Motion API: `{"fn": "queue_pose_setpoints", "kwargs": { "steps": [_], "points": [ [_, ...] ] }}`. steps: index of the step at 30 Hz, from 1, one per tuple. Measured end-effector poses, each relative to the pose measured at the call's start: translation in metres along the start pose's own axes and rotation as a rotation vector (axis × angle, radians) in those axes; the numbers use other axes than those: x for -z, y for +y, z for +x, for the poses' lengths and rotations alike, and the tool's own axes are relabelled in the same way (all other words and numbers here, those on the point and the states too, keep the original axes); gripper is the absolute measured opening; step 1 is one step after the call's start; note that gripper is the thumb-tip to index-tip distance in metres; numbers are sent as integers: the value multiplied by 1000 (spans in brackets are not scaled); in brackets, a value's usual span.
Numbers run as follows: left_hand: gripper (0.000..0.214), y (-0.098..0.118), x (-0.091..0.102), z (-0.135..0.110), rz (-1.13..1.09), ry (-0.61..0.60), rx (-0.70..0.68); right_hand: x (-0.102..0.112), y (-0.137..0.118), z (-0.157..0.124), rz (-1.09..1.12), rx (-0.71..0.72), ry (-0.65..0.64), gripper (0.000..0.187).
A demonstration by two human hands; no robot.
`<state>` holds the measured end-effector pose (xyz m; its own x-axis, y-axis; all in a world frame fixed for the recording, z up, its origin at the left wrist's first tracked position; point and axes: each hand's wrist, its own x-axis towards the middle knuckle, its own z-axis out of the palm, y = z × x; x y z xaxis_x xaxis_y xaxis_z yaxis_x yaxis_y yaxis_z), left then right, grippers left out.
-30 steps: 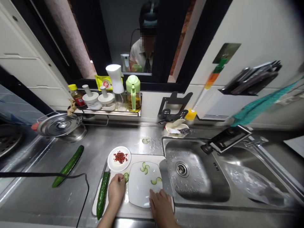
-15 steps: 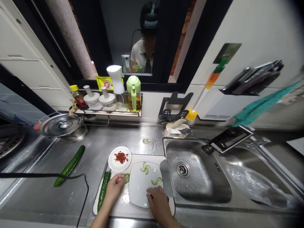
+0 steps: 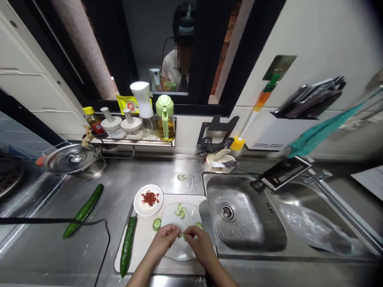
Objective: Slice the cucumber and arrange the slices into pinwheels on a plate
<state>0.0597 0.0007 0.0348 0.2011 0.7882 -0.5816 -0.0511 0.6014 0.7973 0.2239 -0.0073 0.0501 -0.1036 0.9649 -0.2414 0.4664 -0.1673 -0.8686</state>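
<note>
Two hands (image 3: 164,240) together now (one slice (image 3: 182,236))

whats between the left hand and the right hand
A small cucumber slice, at the fingertips of the left hand and right hand, over the white plate, in the head view.

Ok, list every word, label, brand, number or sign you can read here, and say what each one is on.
No text can be read in this picture.
Yellow packet behind the jars: a red and white emblem shows, but any lettering is too small and blurred to read.
Yellow-capped bottle: a red label shows, but its print is too small to read.
</note>
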Motion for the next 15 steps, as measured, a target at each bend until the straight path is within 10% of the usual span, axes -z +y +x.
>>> {"fn": "queue_pose_setpoints", "kwargs": {
  "steps": [8,15],
  "points": [
    [50,-5,-16,-3,-346,-23,434,12,0,-11,-68,89,29,13],
    [45,-9,-18,5,-378,-103,415,19,14,-21,-90,101,42,14]
  ]
}}
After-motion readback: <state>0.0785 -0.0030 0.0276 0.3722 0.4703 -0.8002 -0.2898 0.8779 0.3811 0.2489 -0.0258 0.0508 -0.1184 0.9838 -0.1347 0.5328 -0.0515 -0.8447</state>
